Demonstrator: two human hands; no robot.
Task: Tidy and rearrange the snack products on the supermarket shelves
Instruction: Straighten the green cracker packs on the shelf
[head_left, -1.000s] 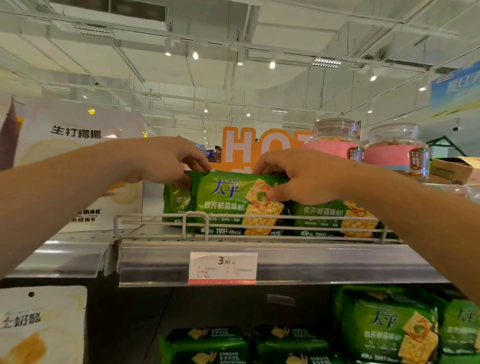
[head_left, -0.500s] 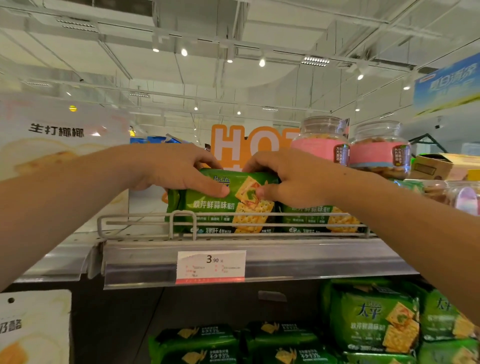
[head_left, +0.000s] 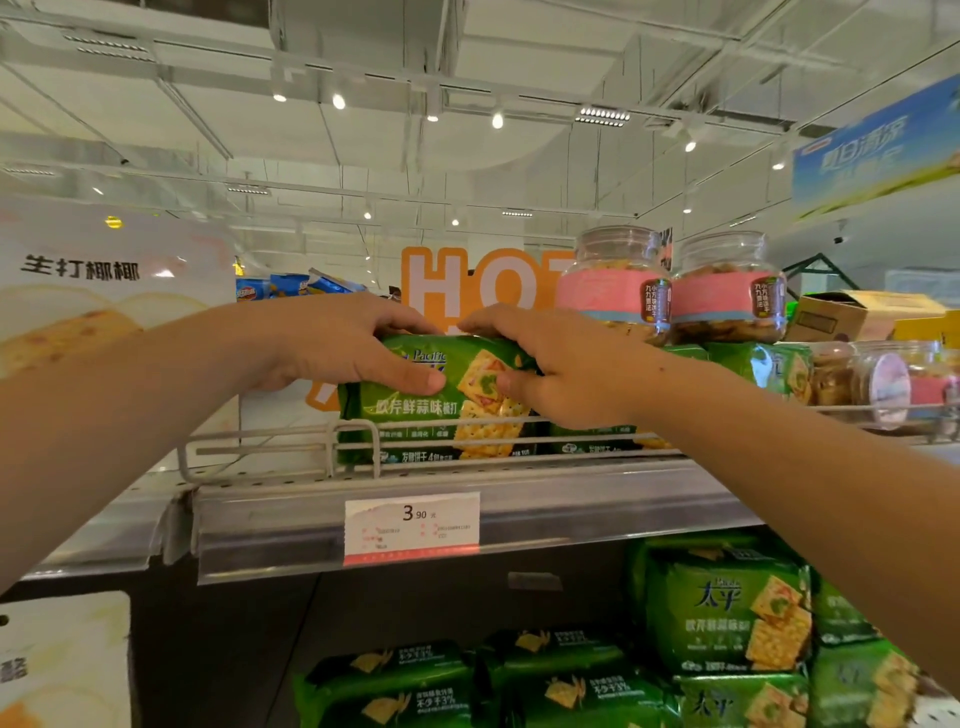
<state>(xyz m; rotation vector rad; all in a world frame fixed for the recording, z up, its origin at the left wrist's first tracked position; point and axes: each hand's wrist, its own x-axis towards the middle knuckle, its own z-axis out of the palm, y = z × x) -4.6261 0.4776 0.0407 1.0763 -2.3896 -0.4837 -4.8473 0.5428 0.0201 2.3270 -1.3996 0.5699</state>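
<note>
At the front edge of the top shelf (head_left: 467, 499), the left hand (head_left: 343, 348) and right hand (head_left: 561, 364) are pinching the green cracker pack (head_left: 415, 405), which is looking light, crinkly, breakable, best gripped at its ends.

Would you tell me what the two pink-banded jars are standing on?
The pink-banded jars stand on green cracker packs; the right hand covers the stack's left part.

Bright ceiling spotlights (head_left: 497, 120), slight motion blur, wide-angle edge distortion.
</note>
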